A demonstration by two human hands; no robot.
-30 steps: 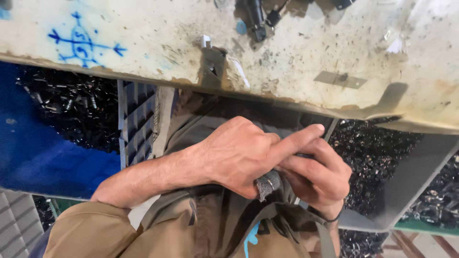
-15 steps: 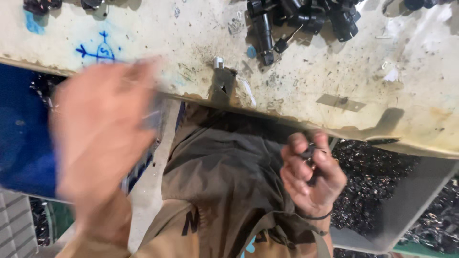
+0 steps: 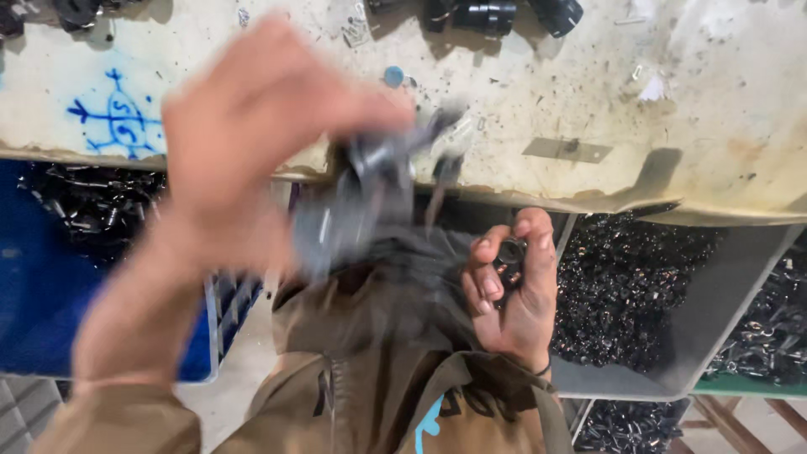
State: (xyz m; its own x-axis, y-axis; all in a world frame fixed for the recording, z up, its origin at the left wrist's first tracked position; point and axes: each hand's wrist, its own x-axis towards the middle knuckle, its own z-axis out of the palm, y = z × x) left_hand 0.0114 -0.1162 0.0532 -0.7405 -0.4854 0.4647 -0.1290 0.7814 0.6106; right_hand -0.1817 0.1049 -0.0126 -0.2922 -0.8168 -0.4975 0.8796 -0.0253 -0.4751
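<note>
The right hand [image 3: 513,290] was cupped palm-up below the edge of the surface [image 3: 588,92], its thumb and fingers curled round a small dark ring-shaped part [image 3: 510,250]. The part sat pinched at the fingertips, held level, probably so that it stayed steady and clear of the lap. It looked like a short black metal collar with a round hole, dull and slightly shiny at the rim.

The left hand [image 3: 252,143] was raised higher, in front of the surface edge, and badly blurred. Its fingers were bunched together over a dark grey piece [image 3: 370,193], but what that piece was could not be told through the blur.

Beyond the hands, more black cylindrical parts [image 3: 496,15] lay along the far side of the stained pale surface, beside a blue scribble [image 3: 118,113]. Under it, a grey bin [image 3: 672,353] on the right held a heap of small black parts, within easy reach of the right hand, and a blue bin [image 3: 50,294] stood on the left.
</note>
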